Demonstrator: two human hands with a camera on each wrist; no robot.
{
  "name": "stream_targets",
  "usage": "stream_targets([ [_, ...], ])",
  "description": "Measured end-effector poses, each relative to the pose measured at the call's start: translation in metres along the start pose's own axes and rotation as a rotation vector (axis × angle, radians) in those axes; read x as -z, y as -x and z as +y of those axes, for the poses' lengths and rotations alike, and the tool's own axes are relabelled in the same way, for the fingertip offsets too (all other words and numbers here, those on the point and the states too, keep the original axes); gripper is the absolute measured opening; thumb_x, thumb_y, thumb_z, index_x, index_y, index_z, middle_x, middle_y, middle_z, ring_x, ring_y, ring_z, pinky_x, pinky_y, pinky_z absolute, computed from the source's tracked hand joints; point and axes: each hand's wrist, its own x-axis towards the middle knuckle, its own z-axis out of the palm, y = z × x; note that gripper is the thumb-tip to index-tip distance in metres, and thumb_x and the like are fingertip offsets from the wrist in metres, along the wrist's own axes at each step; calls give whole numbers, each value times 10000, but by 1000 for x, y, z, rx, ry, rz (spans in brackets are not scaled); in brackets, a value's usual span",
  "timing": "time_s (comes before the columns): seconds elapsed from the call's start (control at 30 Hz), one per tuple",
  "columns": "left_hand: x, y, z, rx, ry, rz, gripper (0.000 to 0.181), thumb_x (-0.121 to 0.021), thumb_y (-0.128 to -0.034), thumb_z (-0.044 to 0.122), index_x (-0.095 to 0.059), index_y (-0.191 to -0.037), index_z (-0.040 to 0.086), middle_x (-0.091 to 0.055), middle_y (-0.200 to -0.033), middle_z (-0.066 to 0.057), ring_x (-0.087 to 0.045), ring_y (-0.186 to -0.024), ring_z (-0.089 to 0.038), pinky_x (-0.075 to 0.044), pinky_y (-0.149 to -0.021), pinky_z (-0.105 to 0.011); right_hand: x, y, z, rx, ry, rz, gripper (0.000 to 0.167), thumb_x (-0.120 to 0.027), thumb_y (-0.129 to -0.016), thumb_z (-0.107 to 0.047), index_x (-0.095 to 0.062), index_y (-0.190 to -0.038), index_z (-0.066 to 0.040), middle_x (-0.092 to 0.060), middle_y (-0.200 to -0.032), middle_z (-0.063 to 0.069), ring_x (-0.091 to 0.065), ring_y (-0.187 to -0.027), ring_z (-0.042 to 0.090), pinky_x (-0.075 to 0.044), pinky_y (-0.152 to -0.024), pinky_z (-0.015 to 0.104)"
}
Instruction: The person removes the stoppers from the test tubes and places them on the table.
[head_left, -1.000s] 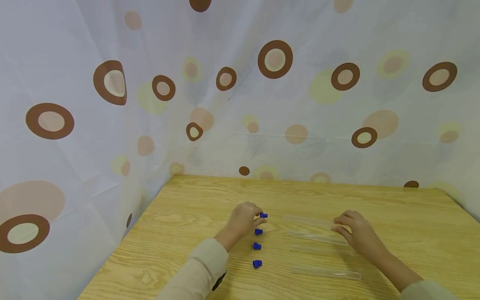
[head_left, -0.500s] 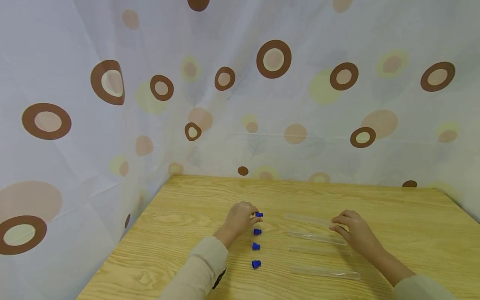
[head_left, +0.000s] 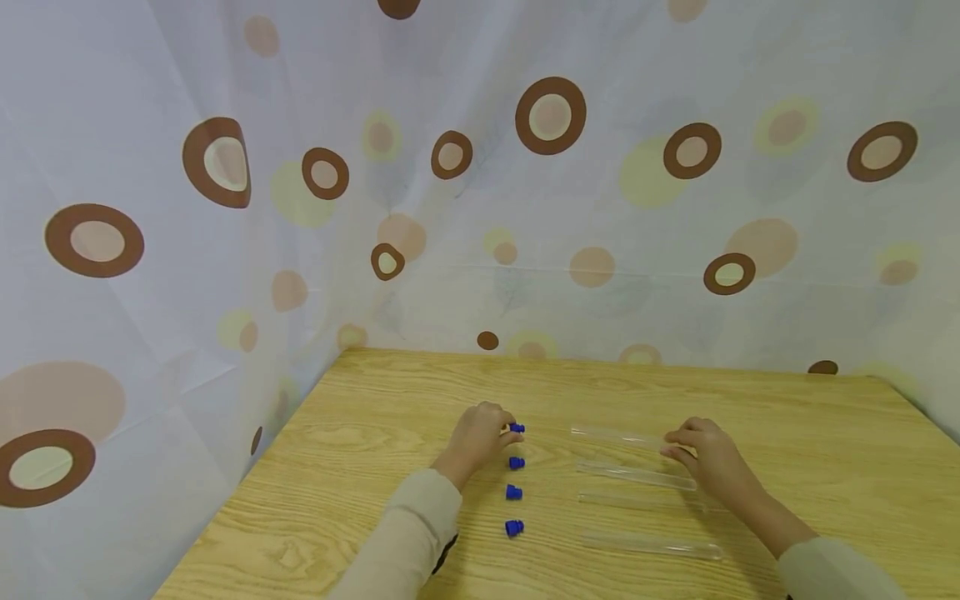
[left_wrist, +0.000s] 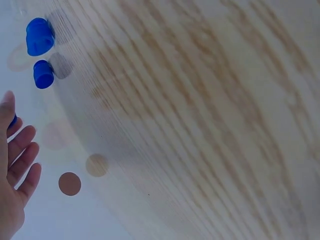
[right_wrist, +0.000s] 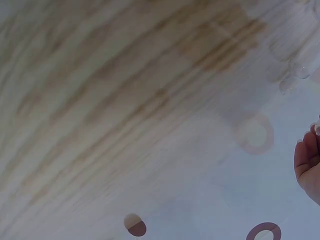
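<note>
My left hand (head_left: pixel 477 435) pinches the farthest blue cap (head_left: pixel 518 428) between thumb and fingertips. In the left wrist view that cap (left_wrist: pixel 13 121) shows only as a sliver beside the thumb. Nearer to me, other blue caps (head_left: pixel 513 492) lie in a column below it. To the right, my right hand (head_left: pixel 708 462) pinches the right end of the farthest clear test tube (head_left: pixel 615 435). Several more clear tubes, such as the nearest one (head_left: pixel 652 546), lie side by side below it. Only part of the right hand (right_wrist: pixel 310 165) appears in the right wrist view.
All of this lies on a wood-grain table (head_left: pixel 360 433). A white curtain with brown and peach circles (head_left: pixel 480 200) hangs behind the table and along its left side.
My left hand has shifted slightly left with its blue cap, bringing it nearly into line with the others. The right hand stays almost still at the far tube.
</note>
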Motion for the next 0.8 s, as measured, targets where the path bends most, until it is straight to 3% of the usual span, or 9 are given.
stream_targets([
  [0.3, -8, -4, -1, -4, -91, -55, 281, -648, -828, 390, -741, -916, 141, -709, -830, 29, -636, -765, -104, -513, -671, -196, -2, 3, 7, -48, -7, -69, 131, -759, -672, -36, -718, -793, -7, -561, -736, 16, -467, -657, 144, -423, -526, 218],
  [0.8, -16, -8, 0, 70, -108, -132, 296, -626, -827, 413, -746, -932, 163, -712, -874, 38, -645, -842, -130, -522, -754, -243, -6, 4, 14, -93, -32, -167, 127, -745, -698, -47, -727, -812, 5, -579, -735, 24, -470, -645, 135, -420, -531, 221],
])
